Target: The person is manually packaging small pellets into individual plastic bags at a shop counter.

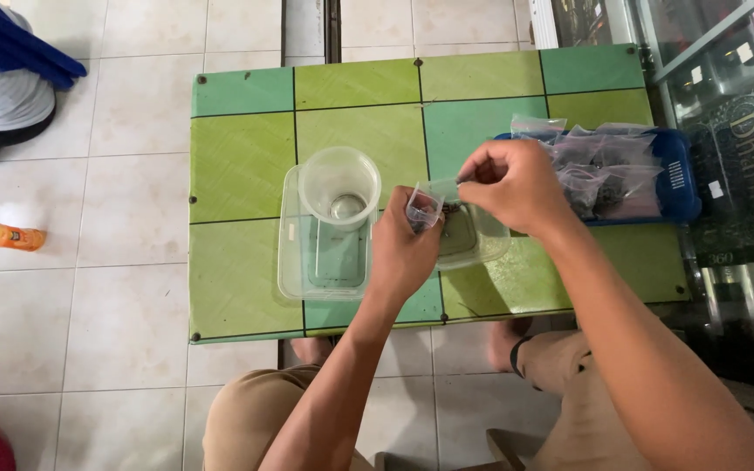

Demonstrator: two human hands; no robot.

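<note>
Both hands are working a small clear plastic bag (pixel 427 206), holding it just above the desk (pixel 237 166), over a clear tub (pixel 475 240) with something dark inside. The left hand (pixel 403 249) is pinching the bag's lower corner, its grip closed on the plastic. The right hand (pixel 512 185) is curling tight over the bag's top edge, fingers folded in, gripping that strip.

Just to the left, a round clear cup (pixel 339 187) is standing in a flat clear tray (pixel 294 262). To the right, a blue basket (pixel 678 179) is sitting at the desk's edge, heaped with filled little bags (pixel 595 166). On the floor at far left, an orange bottle (pixel 0 235) is lying on its side, near another person's striped sleeve.

The danger here: the bag is thin and slippery, and both grips are only on its edges. If one pinch lets go, the bag is probably dropping into the tub. A wide elbow swing could also knock the light, tall cup over.
</note>
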